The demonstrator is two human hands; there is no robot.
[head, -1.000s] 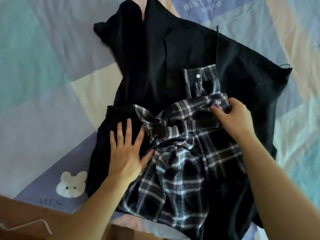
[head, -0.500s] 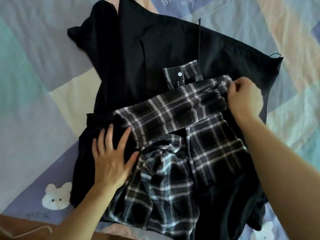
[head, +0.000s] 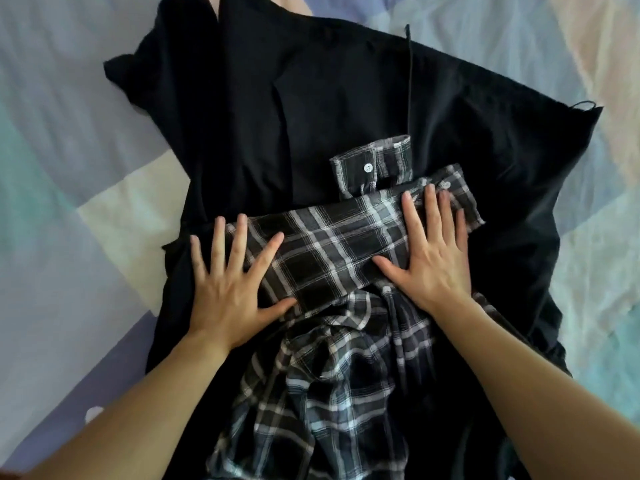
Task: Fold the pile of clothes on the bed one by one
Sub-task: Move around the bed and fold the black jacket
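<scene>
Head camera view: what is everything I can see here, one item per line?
plaid shirt: one, black, grey and white check, on top of the black garment, a sleeve laid across it
shirt cuff: one, plaid with a white button, just above the sleeve
black garment: one, black, spread on the bed under the shirt
bed sheet: one, pastel patches of lilac, teal and cream, beneath everything
left hand: one, fingers spread flat, on the sleeve's left end
right hand: one, flat, on the sleeve's right end
</scene>
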